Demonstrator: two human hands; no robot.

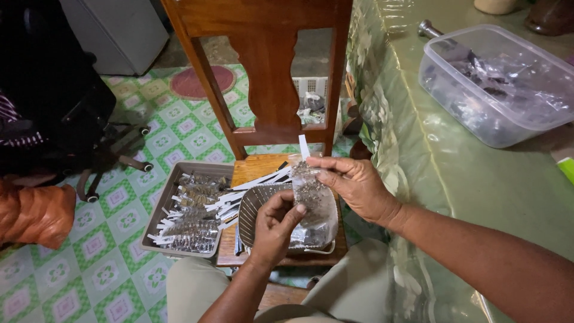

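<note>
My left hand [275, 227] and my right hand [356, 185] both hold a small clear plastic bag [311, 197] filled with dark grainy bits. The right hand pinches the bag's top, where a white strip [304, 146] sticks up. The left hand grips its lower middle. The bag hangs over a brown slotted basket [254, 209] that rests on a wooden chair [263, 72] seat in front of my knees. Loose white strips [239, 194] lie beside the basket.
A grey tray [156, 215] of several filled, sealed bags sits on the chair's left edge. At right, a table with a green cover [478, 179] bears a clear plastic tub [496, 84] of bags. A black office chair [72, 113] stands left on the green patterned floor.
</note>
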